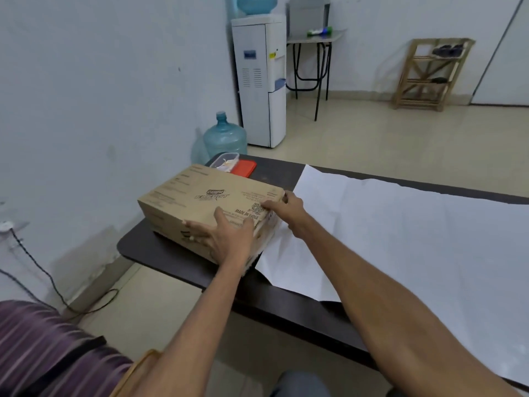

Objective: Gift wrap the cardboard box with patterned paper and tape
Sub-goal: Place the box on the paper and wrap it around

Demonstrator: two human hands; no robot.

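Note:
A brown printed cardboard box (197, 202) lies on the left end of a dark table (289, 308). My left hand (226, 239) grips its near side, thumb on the top face and fingers spread along the front face. My right hand (282, 209) holds the box's right top edge, fingers curled over the corner. A large sheet of paper (400, 239), white side up, is spread over the table to the right, and its left edge reaches under the box's right end. No tape is in view.
A clear plastic container (224, 161) and a red lid (243, 168) sit behind the box. A water dispenser (262, 81) and a blue water jug (224, 136) stand by the wall. A striped cushion (43, 348) lies at the lower left, with a black cable (43, 279) on the floor.

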